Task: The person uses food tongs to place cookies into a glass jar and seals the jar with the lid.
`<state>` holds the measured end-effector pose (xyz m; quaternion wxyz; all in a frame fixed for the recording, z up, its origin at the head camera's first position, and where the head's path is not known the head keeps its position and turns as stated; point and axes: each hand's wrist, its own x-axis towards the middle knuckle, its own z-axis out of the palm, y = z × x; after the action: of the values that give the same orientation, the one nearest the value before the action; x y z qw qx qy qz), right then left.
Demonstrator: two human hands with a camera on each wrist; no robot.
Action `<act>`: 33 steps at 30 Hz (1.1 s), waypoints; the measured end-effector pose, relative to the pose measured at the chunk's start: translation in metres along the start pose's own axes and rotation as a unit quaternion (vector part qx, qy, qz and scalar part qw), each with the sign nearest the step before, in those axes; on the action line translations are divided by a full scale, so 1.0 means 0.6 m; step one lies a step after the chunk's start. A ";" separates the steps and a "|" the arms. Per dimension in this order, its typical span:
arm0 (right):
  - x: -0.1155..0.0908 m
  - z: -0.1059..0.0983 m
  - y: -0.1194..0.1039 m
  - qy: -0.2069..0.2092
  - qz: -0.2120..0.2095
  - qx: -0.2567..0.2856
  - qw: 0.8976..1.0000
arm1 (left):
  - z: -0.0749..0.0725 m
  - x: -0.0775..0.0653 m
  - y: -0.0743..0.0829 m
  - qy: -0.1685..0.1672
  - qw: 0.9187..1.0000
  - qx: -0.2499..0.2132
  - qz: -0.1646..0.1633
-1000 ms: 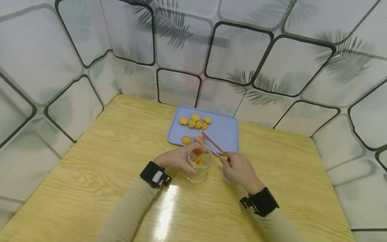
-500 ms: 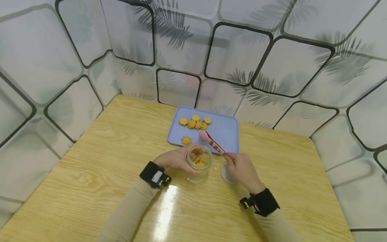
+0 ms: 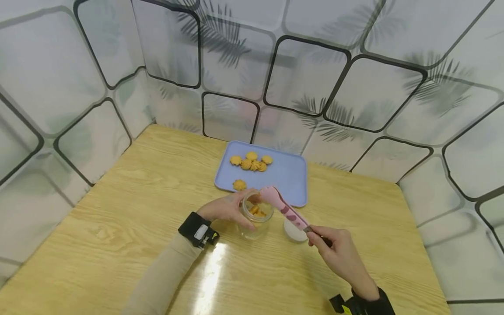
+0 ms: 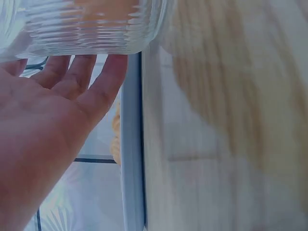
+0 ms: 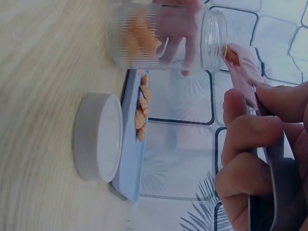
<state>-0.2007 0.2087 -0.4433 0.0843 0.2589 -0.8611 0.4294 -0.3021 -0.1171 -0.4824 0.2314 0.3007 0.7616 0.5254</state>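
Right hand (image 3: 340, 251): thumb and fingers curled, pinching the dark handles of pink tongs (image 3: 289, 214).

Cookie (image 5: 232, 57): one, gripped between the tong tips, plain in the right wrist view, hardly visible from the head.

Place of that cookie: ahead and to the left of the right-hand fingers, at the far end of the tongs, right by the mouth of a glass jar (image 3: 253, 228). Directly over the opening or just outside the rim: not clear.

Axes: tongs slanting forward and leftward from handle to tip; jar roughly upright, mouth up, hence crosswise to the tongs.

Left hand (image 3: 228, 208): thumb on the near side of the jar, fingers round the far side; of the two hands, the nearer to the gripped cookie.

Inside the jar: a few loose cookies (image 3: 257, 212), low down.

Right of the jar: white lid (image 3: 293, 232), flat on the wooden table (image 3: 138, 188), below the tongs.

Beyond: blue tray (image 3: 289, 181); single cookie (image 3: 239, 185) near its front edge, cluster of cookies (image 3: 254, 165) farther back.
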 end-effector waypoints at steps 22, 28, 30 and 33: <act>-0.022 -0.019 0.000 -0.024 -0.030 0.017 0.999 | 0.019 0.001 0.001 -0.065 0.996 -0.055 -0.001; 0.034 -0.005 0.024 0.002 0.024 -0.053 0.998 | 0.016 0.002 -0.002 -0.073 0.996 -0.039 0.036; 0.064 0.007 0.040 -0.012 0.028 -0.084 0.996 | 0.015 0.003 -0.001 -0.075 0.996 -0.038 0.042; 0.106 0.031 0.065 -0.067 0.015 -0.108 0.992 | 0.017 0.008 0.001 -0.081 0.995 -0.037 0.041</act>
<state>-0.2737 0.1895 -0.4586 0.0474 0.2633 -0.9100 0.3167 -0.2986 -0.1071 -0.4854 0.2814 0.3646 0.7074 0.5362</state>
